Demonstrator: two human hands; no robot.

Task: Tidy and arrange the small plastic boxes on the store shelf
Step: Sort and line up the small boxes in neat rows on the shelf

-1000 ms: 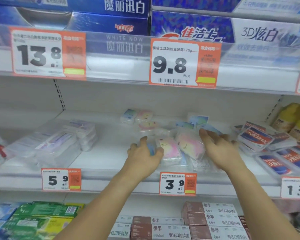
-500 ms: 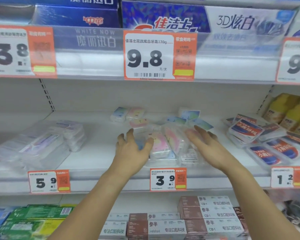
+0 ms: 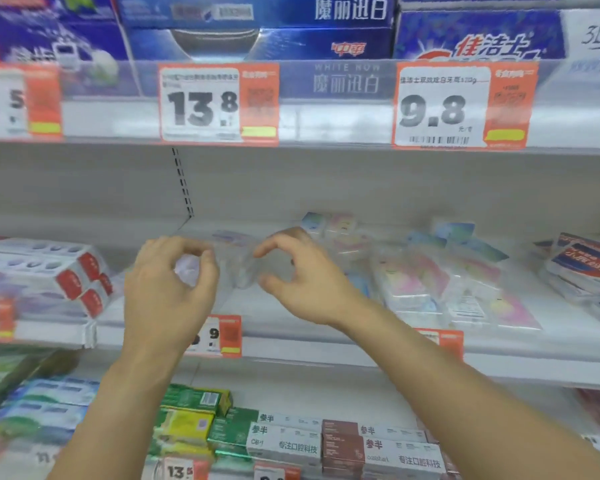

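Both hands have left the pile of pastel boxes and swung to the stack of clear plastic boxes [image 3: 234, 261], which now sits at centre frame; the view has panned left with them, so the pastel pile lies at centre right. My reading: the pastel pile is set aside for now and the clear stack is next to be squared up.

By size, going down: the white shelf [image 3: 326, 308] crosses the middle of the frame, and the task's boxes lie on it. Two price tags, 13.8 [image 3: 201, 103] and 9.8 [image 3: 437, 109], hang on the upper rail, with part of a third at the far left edge. Two arms rise from the bottom edge. The left hand [image 3: 168, 289] and right hand [image 3: 303, 280] curl thumb and fingers at either end of the clear stack; blur hides whether they actually pinch it.

The pastel boxes [image 3: 406, 282] number perhaps eight or more, overlapping too much to count exactly. The clear stack's box count cannot be told through the blur.
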